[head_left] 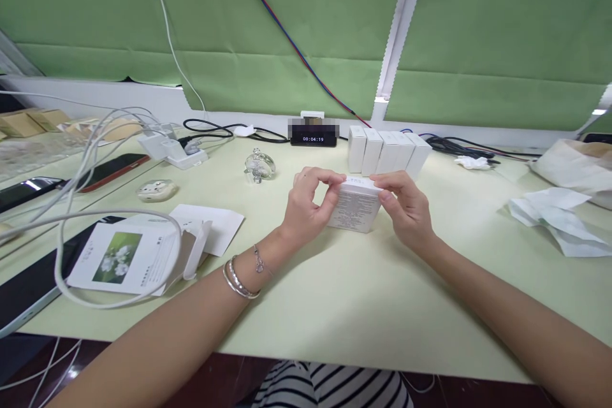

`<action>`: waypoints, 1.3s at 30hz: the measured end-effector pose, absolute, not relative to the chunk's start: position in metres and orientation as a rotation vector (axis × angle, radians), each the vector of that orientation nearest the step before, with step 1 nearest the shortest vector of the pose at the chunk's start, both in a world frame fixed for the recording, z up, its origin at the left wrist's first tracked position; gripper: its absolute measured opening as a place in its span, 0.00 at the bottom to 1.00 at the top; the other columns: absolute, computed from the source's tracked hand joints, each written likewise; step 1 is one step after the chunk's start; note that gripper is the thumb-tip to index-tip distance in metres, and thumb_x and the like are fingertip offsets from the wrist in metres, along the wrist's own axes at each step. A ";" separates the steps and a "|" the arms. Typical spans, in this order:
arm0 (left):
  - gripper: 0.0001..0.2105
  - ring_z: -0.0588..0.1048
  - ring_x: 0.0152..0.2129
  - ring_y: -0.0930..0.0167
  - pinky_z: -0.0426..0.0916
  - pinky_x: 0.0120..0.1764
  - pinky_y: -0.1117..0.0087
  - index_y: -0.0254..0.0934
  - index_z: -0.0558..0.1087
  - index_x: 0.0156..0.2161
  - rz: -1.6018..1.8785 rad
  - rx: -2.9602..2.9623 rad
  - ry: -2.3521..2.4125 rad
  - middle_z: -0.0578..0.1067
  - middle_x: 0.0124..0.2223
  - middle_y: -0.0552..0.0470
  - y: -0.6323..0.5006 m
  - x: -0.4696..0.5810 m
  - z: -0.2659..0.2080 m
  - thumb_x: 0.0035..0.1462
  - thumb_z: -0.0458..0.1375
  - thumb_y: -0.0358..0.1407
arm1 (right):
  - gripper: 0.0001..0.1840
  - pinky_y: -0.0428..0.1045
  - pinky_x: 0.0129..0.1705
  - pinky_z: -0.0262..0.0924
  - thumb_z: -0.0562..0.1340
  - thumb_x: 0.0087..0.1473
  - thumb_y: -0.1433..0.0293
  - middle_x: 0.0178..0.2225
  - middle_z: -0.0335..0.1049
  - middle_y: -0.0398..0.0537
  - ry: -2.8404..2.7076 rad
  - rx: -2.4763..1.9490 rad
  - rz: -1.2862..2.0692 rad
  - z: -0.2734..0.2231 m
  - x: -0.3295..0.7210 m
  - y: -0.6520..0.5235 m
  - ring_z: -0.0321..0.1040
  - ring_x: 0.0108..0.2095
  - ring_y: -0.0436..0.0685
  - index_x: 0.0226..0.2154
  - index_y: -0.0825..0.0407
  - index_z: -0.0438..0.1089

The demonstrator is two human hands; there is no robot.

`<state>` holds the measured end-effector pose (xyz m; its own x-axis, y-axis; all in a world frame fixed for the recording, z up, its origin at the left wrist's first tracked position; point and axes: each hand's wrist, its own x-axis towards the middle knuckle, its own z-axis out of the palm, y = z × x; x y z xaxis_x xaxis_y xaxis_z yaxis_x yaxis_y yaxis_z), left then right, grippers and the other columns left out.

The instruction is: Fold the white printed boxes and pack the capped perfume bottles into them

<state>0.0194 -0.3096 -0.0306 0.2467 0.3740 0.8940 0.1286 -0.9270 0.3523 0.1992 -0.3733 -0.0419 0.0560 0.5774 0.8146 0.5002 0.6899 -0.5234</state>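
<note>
A small white carton (354, 210) with fine print on its broad face stands upright on the table in front of me. My left hand (312, 201) pinches the left end of its top edge between thumb and finger. At the opposite top corner, my right hand (405, 207) grips it the same way. The carton's top flap (362, 185) looks closed between my fingertips. Behind it, several matching white boxes (388, 152) stand in a row. A clear glass bottle (261, 166) is on the table beyond my left hand.
An opened white box with a flower picture (117, 258) lies at left, near looped white cables (62, 248) and a power strip (174, 150). A phone showing a timer (313, 135) leans at the back. Crumpled paper (561, 220) and a cloth bag (574, 166) lie right.
</note>
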 end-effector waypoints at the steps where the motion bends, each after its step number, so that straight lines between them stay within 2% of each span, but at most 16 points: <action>1: 0.03 0.74 0.34 0.70 0.67 0.40 0.63 0.40 0.66 0.37 1.739 2.312 0.474 0.77 0.37 0.53 -0.310 0.019 -0.031 0.58 0.53 0.30 | 0.05 0.54 0.40 0.64 0.55 0.59 0.67 0.36 0.68 0.46 -1.589 -0.910 0.066 -0.042 0.200 -0.373 0.68 0.45 0.58 0.36 0.46 0.66; 6: 0.04 0.72 0.36 0.69 0.65 0.41 0.63 0.40 0.66 0.39 1.690 2.395 0.456 0.76 0.37 0.53 -0.309 0.017 -0.030 0.59 0.51 0.31 | 0.06 0.53 0.38 0.64 0.55 0.58 0.67 0.38 0.68 0.47 -1.641 -0.928 0.000 -0.044 0.201 -0.373 0.67 0.42 0.57 0.39 0.46 0.64; 10: 0.06 0.71 0.37 0.69 0.62 0.42 0.62 0.41 0.65 0.41 1.689 2.512 0.449 0.74 0.38 0.53 -0.309 0.017 -0.030 0.59 0.50 0.31 | 0.17 0.53 0.36 0.63 0.58 0.54 0.72 0.41 0.66 0.49 -1.714 -0.898 -0.109 -0.045 0.200 -0.373 0.64 0.38 0.56 0.47 0.45 0.60; 13: 0.09 0.68 0.43 0.66 0.61 0.44 0.60 0.40 0.62 0.44 1.708 2.604 0.468 0.69 0.44 0.48 -0.307 0.018 -0.032 0.57 0.51 0.34 | 0.21 0.53 0.36 0.63 0.59 0.52 0.74 0.43 0.64 0.51 -1.766 -0.889 -0.189 -0.045 0.199 -0.373 0.63 0.41 0.57 0.49 0.44 0.59; 16: 0.13 0.64 0.45 0.63 0.61 0.44 0.59 0.39 0.60 0.45 1.768 2.611 0.544 0.63 0.46 0.45 -0.304 0.019 -0.035 0.55 0.53 0.38 | 0.20 0.54 0.37 0.63 0.58 0.53 0.75 0.44 0.62 0.52 -1.787 -0.903 -0.239 -0.045 0.198 -0.374 0.62 0.44 0.59 0.48 0.44 0.60; 18: 0.12 0.63 0.45 0.63 0.61 0.43 0.59 0.39 0.59 0.43 1.769 2.606 0.566 0.61 0.44 0.46 -0.302 0.019 -0.037 0.55 0.54 0.38 | 0.18 0.55 0.38 0.64 0.58 0.53 0.75 0.44 0.62 0.52 -1.786 -0.915 -0.253 -0.046 0.198 -0.374 0.63 0.45 0.59 0.46 0.45 0.61; 25: 0.08 0.64 0.41 0.66 0.62 0.41 0.61 0.39 0.61 0.41 1.696 2.601 0.462 0.64 0.40 0.49 -0.302 0.017 -0.035 0.58 0.51 0.39 | 0.11 0.54 0.37 0.65 0.57 0.56 0.71 0.44 0.63 0.52 -1.748 -0.943 -0.154 -0.046 0.197 -0.375 0.63 0.46 0.59 0.43 0.46 0.63; 30: 0.03 0.65 0.35 0.70 0.64 0.37 0.66 0.39 0.62 0.39 1.834 2.463 0.375 0.65 0.36 0.51 -0.302 0.017 -0.032 0.60 0.51 0.34 | 0.07 0.53 0.38 0.65 0.54 0.59 0.68 0.40 0.67 0.49 -1.628 -0.944 -0.004 -0.045 0.195 -0.376 0.65 0.44 0.57 0.39 0.46 0.66; 39: 0.06 0.66 0.36 0.70 0.66 0.37 0.66 0.41 0.62 0.39 1.916 2.364 0.279 0.65 0.35 0.52 -0.298 0.021 -0.034 0.58 0.53 0.28 | 0.07 0.52 0.40 0.64 0.55 0.59 0.65 0.38 0.70 0.47 -1.515 -1.001 0.091 -0.042 0.194 -0.378 0.68 0.41 0.55 0.37 0.47 0.67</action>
